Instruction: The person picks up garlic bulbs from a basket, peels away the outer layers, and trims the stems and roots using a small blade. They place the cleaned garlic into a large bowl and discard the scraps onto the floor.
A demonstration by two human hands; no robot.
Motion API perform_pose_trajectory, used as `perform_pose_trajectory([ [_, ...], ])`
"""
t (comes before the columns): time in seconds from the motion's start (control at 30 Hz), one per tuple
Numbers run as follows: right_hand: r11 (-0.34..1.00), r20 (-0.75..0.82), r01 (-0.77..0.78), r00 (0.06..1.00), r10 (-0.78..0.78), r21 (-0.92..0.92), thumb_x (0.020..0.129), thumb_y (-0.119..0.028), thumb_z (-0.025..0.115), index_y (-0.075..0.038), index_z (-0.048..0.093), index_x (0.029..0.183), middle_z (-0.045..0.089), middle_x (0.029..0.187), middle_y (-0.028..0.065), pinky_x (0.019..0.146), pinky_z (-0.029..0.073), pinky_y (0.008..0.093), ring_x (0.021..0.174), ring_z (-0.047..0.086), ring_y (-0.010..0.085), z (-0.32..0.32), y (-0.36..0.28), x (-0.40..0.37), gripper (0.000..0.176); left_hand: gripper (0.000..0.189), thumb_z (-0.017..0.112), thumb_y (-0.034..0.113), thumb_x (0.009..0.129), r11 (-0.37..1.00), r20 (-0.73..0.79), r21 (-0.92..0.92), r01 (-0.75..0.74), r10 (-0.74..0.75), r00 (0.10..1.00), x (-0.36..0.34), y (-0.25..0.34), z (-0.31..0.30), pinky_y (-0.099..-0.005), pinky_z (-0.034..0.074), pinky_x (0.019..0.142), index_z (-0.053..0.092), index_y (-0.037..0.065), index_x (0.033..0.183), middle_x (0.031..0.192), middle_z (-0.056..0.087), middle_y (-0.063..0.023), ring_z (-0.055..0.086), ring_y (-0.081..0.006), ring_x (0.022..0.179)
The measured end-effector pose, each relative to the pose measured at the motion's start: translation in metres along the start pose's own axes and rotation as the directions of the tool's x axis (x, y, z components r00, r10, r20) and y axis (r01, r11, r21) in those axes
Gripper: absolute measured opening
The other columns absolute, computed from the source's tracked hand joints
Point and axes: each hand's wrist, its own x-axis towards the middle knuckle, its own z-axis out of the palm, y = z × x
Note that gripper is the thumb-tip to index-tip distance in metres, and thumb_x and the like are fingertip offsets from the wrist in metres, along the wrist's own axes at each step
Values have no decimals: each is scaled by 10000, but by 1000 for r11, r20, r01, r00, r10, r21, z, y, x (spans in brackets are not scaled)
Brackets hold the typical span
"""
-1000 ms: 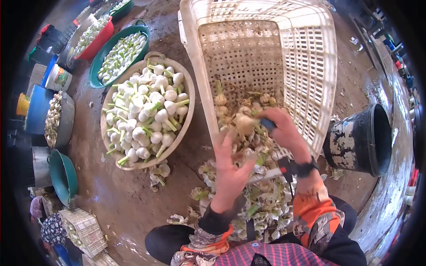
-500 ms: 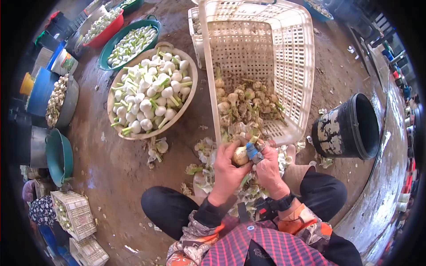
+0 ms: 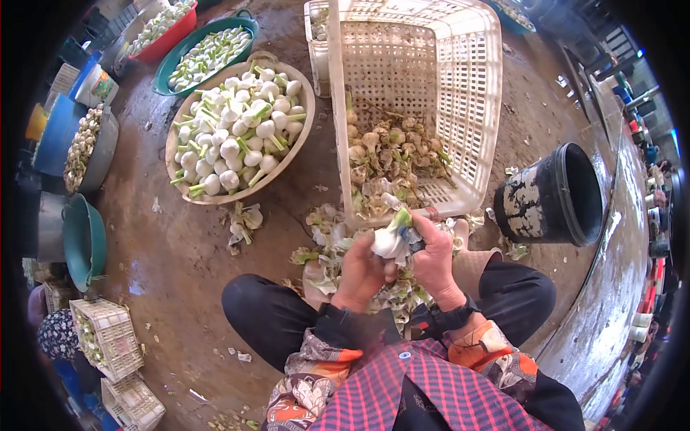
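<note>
A white garlic bulb (image 3: 388,244) with a short green stem sits between my two hands, over a heap of loose skins. My left hand (image 3: 361,271) wraps round its lower left side. On the other side, my right hand (image 3: 435,260) is closed, its fingers against the bulb and its loose skin. A blue wrapping (image 3: 411,237) shows at the right thumb; whether it covers the thumb or a small tool, I cannot tell. Just beyond my hands, unpeeled garlic (image 3: 395,151) lies in a tipped cream plastic crate (image 3: 468,108).
A round basin (image 3: 310,118) piled with peeled white garlic stands left of the crate. A black bucket (image 3: 535,205) lies tilted at the right. Peeled skins (image 3: 327,233) litter the floor by my legs. Green tubs (image 3: 85,244) and stacked crates (image 3: 118,341) line the left.
The bulb has gone from brownish to white, its outer skin pulled down and loose. Both hands have turned it so the stem points up. The view has shifted slightly.
</note>
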Motion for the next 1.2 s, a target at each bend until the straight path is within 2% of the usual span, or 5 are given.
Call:
perform_pose_trajectory([
  [0.17, 949, -51, -101, 991, 121, 299, 699, 87, 500, 8, 616, 1084, 679, 912, 145, 771, 479, 262, 842, 640, 147, 9, 8, -8, 409, 441, 412, 422, 895, 941, 487, -234, 243, -103, 867, 15, -5, -19, -342, 417, 375, 560, 73, 1120, 886, 643, -91, 519, -187, 475],
  [0.37, 935, -62, 166, 979, -195, -313, 634, 100, 569, 9, 636, 1019, 670, 917, 123, 746, 483, 265, 852, 635, 165, -15, 4, 3, 401, 483, 485, 452, 907, 853, -152, 516, -78, 181, 972, 10, -16, 13, -325, 490, 695, 467, 82, 1217, 1020, 591, -53, 568, -160, 839],
  [0.83, 418, 28, -333, 809, 587, 845, 898, -75, 375, 20, 554, 1088, 607, 1071, 209, 794, 522, 386, 877, 635, 280, -42, 104, 15, 277, 502, 345, 430, 942, 905, 75, 313, -288, 279, 957, 12, 4, 2, -258, 408, 438, 539, 24, 1165, 883, 626, -140, 564, -169, 563],
  [0.93, 797, 106, -124, 967, 230, -591, 841, -121, 563, -72, 614, 1087, 625, 1065, 145, 795, 500, 376, 926, 606, 337, -44, 46, 2, 256, 486, 319, 410, 976, 876, 35, 384, -291, 301, 953, 14, 4, 10, -223, 427, 504, 494, 26, 1216, 861, 619, -84, 570, -132, 647],
  [1.2, 746, 341, 389, 912, -228, -541, 673, -15, 568, 21, 572, 1027, 591, 874, 132, 688, 499, 367, 799, 582, 311, -7, -19, -3, 356, 535, 427, 451, 950, 437, 64, 832, -342, 537, 841, 14, -6, 10, -244, 430, 695, 503, -6, 1218, 962, 594, -62, 519, -117, 796],
])
